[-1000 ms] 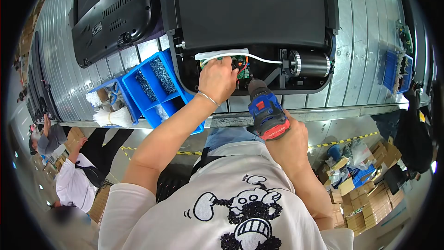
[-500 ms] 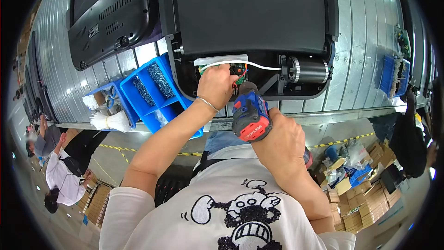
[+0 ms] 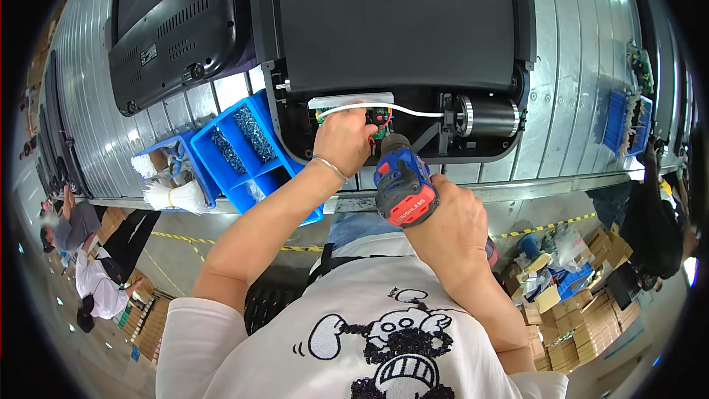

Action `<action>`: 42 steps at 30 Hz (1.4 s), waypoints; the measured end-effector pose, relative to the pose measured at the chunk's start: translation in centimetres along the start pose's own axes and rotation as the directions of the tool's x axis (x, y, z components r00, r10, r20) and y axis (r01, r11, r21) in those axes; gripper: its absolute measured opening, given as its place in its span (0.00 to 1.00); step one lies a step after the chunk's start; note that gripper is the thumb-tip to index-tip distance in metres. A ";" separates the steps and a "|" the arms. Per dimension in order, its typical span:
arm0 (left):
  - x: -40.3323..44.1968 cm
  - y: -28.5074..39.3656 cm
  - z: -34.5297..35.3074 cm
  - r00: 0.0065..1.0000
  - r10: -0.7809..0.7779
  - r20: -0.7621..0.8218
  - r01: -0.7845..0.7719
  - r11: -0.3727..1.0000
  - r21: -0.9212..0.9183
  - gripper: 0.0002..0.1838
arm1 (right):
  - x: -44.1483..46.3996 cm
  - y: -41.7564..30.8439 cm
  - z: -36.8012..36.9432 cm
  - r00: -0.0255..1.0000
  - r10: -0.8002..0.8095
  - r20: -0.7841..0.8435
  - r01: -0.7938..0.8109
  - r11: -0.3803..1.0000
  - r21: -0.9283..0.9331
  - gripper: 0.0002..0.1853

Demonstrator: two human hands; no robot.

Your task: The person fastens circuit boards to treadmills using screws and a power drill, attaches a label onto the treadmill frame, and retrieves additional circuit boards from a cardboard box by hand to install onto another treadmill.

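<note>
My right hand (image 3: 453,225) is wrapped round the grip of a blue and red cordless drill (image 3: 405,186). The drill's nose points away from me, at the near edge of a black treadmill (image 3: 399,15) whose motor bay is uncovered. My left hand (image 3: 342,139) reaches into that bay with curled fingers at a green circuit board (image 3: 382,131); its fingertips and anything in them are hidden. A white cable (image 3: 399,108) arches from near my left fingers to the motor (image 3: 487,117). Thin red wires show beside the board.
A blue divided bin (image 3: 244,155) with screws stands left of my forearm. Beside it, another blue bin (image 3: 193,166) holds white cable ties. A second black treadmill (image 3: 177,37) lies further left. Cartons (image 3: 583,325) are at lower right; other people (image 3: 100,281) stand at far left and right.
The drill has shifted slightly to the right relative to the treadmill and a little toward me. My left hand stays at the circuit board. The whole view has moved slightly.
</note>
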State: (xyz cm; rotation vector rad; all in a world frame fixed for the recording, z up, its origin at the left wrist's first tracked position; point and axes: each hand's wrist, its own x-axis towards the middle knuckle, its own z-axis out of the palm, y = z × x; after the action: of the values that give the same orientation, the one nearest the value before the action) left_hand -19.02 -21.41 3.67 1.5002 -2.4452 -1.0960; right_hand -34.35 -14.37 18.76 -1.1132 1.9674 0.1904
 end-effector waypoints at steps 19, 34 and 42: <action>-0.4 -0.1 0.0 0.997 -0.061 -0.043 0.059 0.997 -0.054 0.13 | -0.1 -0.1 -0.1 1.000 -0.020 -0.004 0.019 1.000 -0.003 0.16; 0.2 0.7 -0.5 0.988 -0.153 0.025 0.154 0.985 -0.075 0.13 | -0.1 0.0 0.7 0.993 -0.112 -0.039 0.107 0.987 -0.124 0.17; 0.9 0.6 -0.5 0.972 -0.221 0.080 0.229 0.968 -0.102 0.12 | 0.5 -0.4 -0.1 0.998 -0.062 -0.014 0.060 0.992 -0.114 0.16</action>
State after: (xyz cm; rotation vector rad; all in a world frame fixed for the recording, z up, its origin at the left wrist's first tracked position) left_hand -19.72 -22.26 4.15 1.7664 -2.2539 -1.3184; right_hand -34.22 -14.99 18.56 -1.2501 1.9557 0.2637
